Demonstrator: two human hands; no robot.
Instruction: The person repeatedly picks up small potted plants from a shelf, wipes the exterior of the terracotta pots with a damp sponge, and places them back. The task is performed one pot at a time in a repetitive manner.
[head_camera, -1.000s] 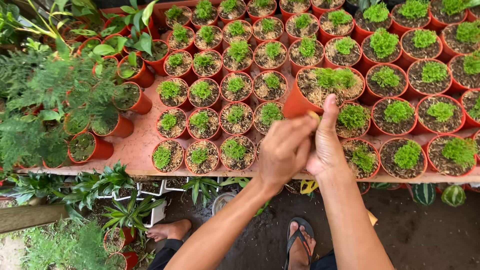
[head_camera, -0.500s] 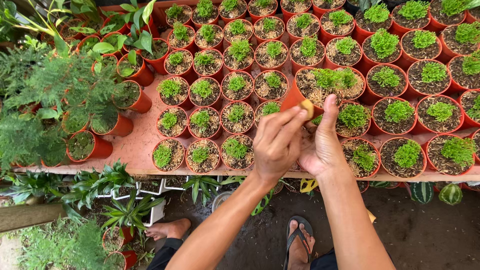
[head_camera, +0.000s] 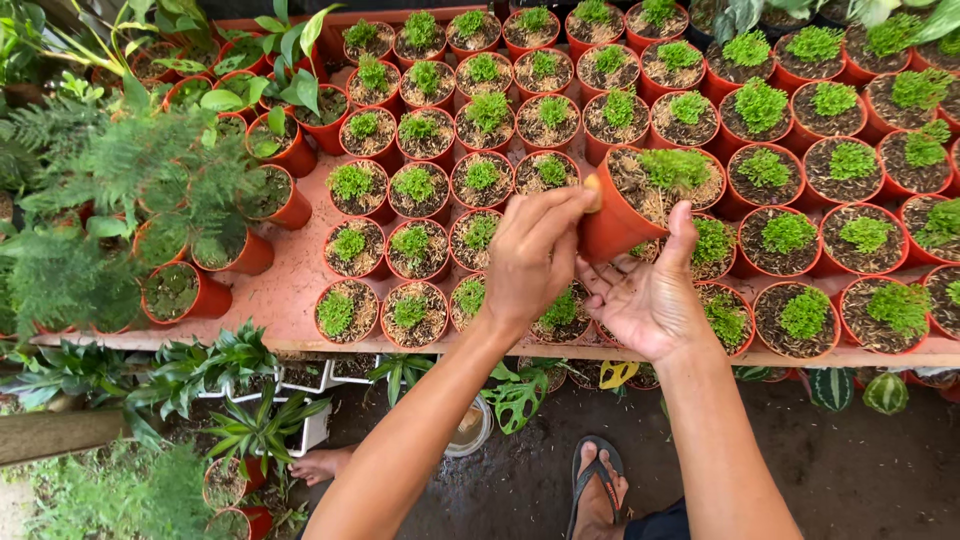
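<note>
starting at nine o'clock, feathery ferns (head_camera: 110, 190) spill over orange pots at the table's left end, and broad-leaved plants (head_camera: 280, 60) stand at about eleven o'clock. rows of small orange pots of moss-like green seedlings (head_camera: 415, 185) cover the pink table (head_camera: 290, 290) from there across to three o'clock. just right of centre, the left hand (head_camera: 535, 260) is curled with its fingertips closed on the near rim and wall of a larger orange pot (head_camera: 620, 225), which is lifted and tilted toward the person above the rows. that pot holds dark soil and a low green tuft (head_camera: 675, 170) at its one o'clock side. the right hand (head_camera: 650, 295) lies palm up and spread wide beneath the pot, thumb raised against its right wall. at five o'clock, low in the view, a foot in a sandal (head_camera: 600, 490) stands on dark ground, and striped leaves (head_camera: 860, 390) hang under the table edge at four o'clock.
</note>
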